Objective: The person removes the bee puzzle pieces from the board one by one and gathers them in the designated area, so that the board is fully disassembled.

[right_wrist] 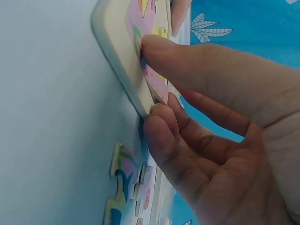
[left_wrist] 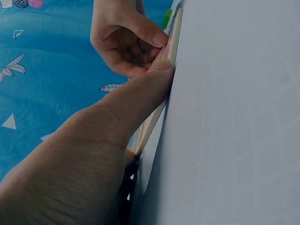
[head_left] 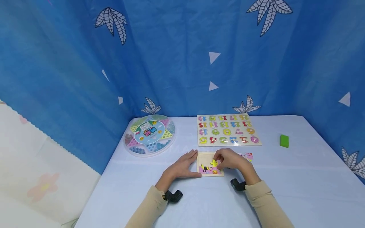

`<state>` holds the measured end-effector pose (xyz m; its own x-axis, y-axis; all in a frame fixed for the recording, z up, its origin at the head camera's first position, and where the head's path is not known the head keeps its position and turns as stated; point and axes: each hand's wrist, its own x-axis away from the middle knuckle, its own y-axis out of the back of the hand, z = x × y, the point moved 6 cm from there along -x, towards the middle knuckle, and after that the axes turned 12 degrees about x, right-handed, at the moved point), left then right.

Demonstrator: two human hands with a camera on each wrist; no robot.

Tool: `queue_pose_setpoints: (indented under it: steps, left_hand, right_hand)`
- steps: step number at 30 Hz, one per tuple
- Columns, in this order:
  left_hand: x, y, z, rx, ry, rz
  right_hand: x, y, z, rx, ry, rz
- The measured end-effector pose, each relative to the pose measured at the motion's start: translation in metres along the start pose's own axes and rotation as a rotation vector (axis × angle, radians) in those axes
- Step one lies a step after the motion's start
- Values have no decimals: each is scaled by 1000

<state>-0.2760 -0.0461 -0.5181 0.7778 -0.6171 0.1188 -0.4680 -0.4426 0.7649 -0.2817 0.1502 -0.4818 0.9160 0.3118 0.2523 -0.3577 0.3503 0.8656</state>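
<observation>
A small wooden jigsaw puzzle tray (head_left: 210, 175) lies on the table, part-filled with pink and yellow pieces that show a bee. My left hand (head_left: 182, 166) spreads along its left side, fingers at the far corner. The left thumb (left_wrist: 140, 93) lies extended against the near edge. My right hand (head_left: 231, 159) is over the tray's right side, its fingers bent. In the right wrist view, thumb and fingers pinch a pink puzzle piece (right_wrist: 157, 84) that sits tilted at the tray's edge. The fingertips partly hide it.
Loose puzzle pieces (right_wrist: 126, 164) lie just right of the tray. Behind it is a wooden number board (head_left: 229, 144). A round Chinese checkers set (head_left: 149, 133) stands at back left, a green block (head_left: 284, 141) at right. Blue curtain (head_left: 182, 57) borders the table.
</observation>
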Motion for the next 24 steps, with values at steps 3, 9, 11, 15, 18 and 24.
queue_pose_setpoints:
  steps: [3, 9, 11, 15, 18, 24]
  left_hand:
    - [-2, -1, -1, -11, 4, 1]
    - [-1, -1, 0, -7, 25, 3]
    - [-1, -1, -1, -5, 20, 2]
    - [-1, -1, -1, 1, 17, -3]
    - [-1, -1, -1, 1, 21, -4]
    - [-1, -1, -2, -6, 23, 3]
  right_hand:
    - [1, 2, -1, -6, 7, -9]
    - [2, 3, 0, 16, 29, -7]
    - [2, 3, 1, 27, 31, -8]
    - [2, 4, 1, 45, 33, -8]
    - [3, 4, 0, 45, 25, -11]
    - [3, 4, -1, 18, 22, -29]
